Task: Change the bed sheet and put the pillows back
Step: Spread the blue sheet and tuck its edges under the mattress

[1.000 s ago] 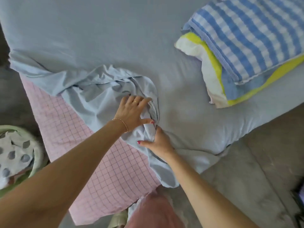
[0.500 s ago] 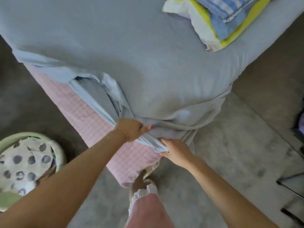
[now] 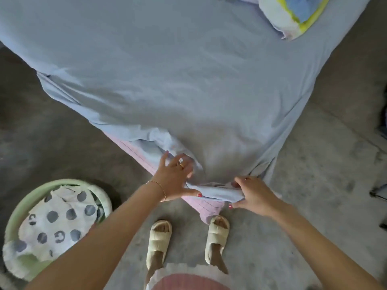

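Both hands bunch the soft blue sheet (image 3: 188, 84) at the mattress corner — left grip (image 3: 174, 178) splayed, right grip (image 3: 252, 195) pinching.

Pillows (image 3: 293, 15) on sheet (image 3: 188, 80), basket (image 3: 37, 206) left of bed.
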